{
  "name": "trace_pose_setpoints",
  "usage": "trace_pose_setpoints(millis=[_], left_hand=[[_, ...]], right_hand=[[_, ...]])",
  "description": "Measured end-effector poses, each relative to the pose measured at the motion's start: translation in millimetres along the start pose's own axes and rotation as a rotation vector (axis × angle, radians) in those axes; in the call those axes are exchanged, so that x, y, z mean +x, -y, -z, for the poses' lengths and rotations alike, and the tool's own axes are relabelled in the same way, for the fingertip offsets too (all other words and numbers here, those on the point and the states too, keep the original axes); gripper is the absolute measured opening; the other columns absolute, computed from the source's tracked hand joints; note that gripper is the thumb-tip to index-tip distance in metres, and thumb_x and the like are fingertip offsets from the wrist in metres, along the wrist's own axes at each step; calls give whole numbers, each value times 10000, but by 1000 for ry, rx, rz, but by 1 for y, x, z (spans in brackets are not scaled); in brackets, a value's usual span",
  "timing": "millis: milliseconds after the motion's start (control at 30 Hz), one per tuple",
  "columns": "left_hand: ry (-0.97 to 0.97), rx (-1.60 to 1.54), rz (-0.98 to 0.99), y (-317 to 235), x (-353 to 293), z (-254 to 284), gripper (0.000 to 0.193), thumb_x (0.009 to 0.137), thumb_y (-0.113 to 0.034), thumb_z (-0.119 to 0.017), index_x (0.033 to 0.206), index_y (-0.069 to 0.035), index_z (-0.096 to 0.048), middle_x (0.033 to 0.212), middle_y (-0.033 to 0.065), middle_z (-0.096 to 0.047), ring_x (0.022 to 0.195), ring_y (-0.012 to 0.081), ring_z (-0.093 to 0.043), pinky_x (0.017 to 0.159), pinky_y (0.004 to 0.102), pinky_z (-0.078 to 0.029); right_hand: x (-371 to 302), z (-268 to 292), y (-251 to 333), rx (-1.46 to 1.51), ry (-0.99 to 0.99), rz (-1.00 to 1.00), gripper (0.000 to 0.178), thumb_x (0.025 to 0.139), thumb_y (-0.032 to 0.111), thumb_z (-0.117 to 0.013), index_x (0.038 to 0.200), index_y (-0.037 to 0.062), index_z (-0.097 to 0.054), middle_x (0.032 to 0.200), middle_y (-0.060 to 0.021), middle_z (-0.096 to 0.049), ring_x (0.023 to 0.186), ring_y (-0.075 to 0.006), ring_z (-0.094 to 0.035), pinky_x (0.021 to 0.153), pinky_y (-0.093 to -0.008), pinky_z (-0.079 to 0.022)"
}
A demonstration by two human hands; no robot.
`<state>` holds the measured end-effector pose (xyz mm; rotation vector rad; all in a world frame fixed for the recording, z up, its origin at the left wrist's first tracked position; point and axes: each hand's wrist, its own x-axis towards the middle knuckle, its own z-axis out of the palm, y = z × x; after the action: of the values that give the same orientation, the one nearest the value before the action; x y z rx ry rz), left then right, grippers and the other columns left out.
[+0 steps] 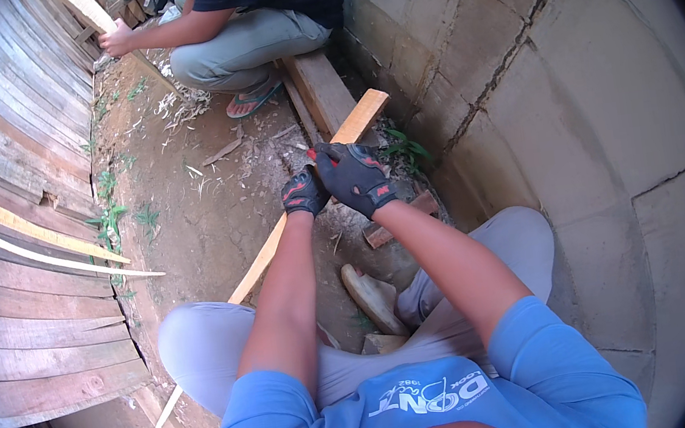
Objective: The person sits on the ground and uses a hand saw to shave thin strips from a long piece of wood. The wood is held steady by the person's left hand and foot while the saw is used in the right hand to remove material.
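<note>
A long, pale wooden strip (361, 117) slants from the upper right down past my left knee. Both of my hands wear black gloves with red marks and close around its middle section. My left hand (304, 191) grips it on the lower side. Just above and to the right, my right hand (353, 177) is curled over the same strip, its knuckles up. The two hands touch each other. Whether a small tool is also inside the right hand is hidden by the glove. The strip's lower part (259, 263) passes beside my left forearm.
Ahead, a person squats on a wooden beam (319, 88), holding another wooden strip (91, 10). Wood shavings (184, 105) litter the dirt floor. A plank wall (36, 294) with leaning pale strips (27, 223) stands left; a block wall (576, 100) rises right. A short wood block (401, 219) lies near my right arm.
</note>
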<state>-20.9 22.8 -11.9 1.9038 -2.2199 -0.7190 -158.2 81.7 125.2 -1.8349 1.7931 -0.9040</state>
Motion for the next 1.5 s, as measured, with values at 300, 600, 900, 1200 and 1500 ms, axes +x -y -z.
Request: trace_pose_setpoints(millis=[300,600,900,1200,1500], left_hand=[[-37,-48,99,-10,1,-10,630,878,-504,-761,1321,-63,-680,1284,243,-756,1178,421,-741,1018,517,-580],[24,-28,25,-15,-11,9,583,911,-458,-727,1309,-35,-671,1267,276,-745,1198,453,-723,1016,527,-573],[37,-56,-25,-9,-3,11,622,880,-479,-753,1282,-11,-676,1222,300,-751,1178,465,-726,995,518,-583],[392,-485,32,24,32,18,459,795,-367,-765,1104,-29,-787,980,166,-799,866,247,-756,784,403,-569],[307,-169,-123,38,49,21,448,834,-440,-779,1045,-50,-843,1078,195,-816,992,338,-781,881,458,-591]], right_hand=[[3,16,-31,70,68,38,416,1061,387,-545,1242,95,-780,1221,-215,-759,1106,-436,-726,979,-508,-578],[-38,18,-58,330,87,-19,431,1098,358,-594,1377,65,-743,1372,-173,-745,1287,-326,-701,1112,-414,-529],[-36,17,-63,301,80,22,389,1082,288,-639,1358,37,-747,1345,-195,-755,1279,-315,-710,1114,-409,-528],[-39,1,-71,393,0,136,380,1087,237,-626,1397,44,-728,1330,-211,-764,1266,-336,-729,1084,-414,-548],[-26,-4,-66,326,23,140,373,1092,230,-616,1407,65,-728,1337,-192,-765,1271,-336,-727,1091,-418,-547]])
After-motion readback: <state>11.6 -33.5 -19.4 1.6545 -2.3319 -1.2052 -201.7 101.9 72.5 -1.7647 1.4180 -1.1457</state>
